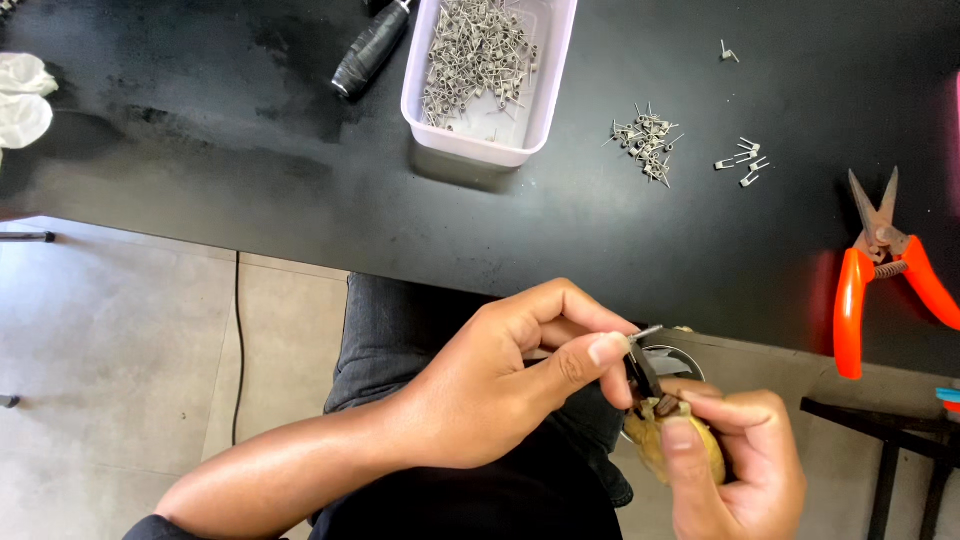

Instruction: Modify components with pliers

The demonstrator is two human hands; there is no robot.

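Small metal spring clip (pixel 646 331) – pinched between thumb and forefinger of the left hand (pixel 500 375), held just below the near edge of the black table (pixel 250 150), over the person's lap. Left fingers are closed around it; a dark thin tool or part (pixel 642 372) runs down from that pinch toward the right hand, can't tell exactly what it is.

Right hand (pixel 735 465) is clenched around a yellowish-tan object (pixel 690 445), thumb lying along its top. The dark part meets the top of that object, just beside the left fingertips. Both hands touching or nearly touching at that point. Behind them a round metallic rim (pixel 672 358) shows partly, mostly hidden by the hands.

Below the hands: dark trousers (pixel 400 330), then pale tiled floor (pixel 120 330) with a black cable (pixel 238 330) running across it.

On the table, well apart from the hands:
- pale lilac plastic tub (pixel 540 100), holding a heap of the same kind of small grey wire clips (pixel 475 50)
- loose cluster of clips (pixel 645 140) right of the tub, a few more (pixel 745 160) beside that, one stray (pixel 729 52) further back
- orange-handled snips (pixel 880 270) at the right side, blades pointing away, handles spread, spring visible between them
- black-wrapped tool handle (pixel 370 50) left of the tub, tilted
- white crumpled cloth or glove (pixel 22 100) at the far left edge

Black frame legs (pixel 880 440) visible lower right – under the table.
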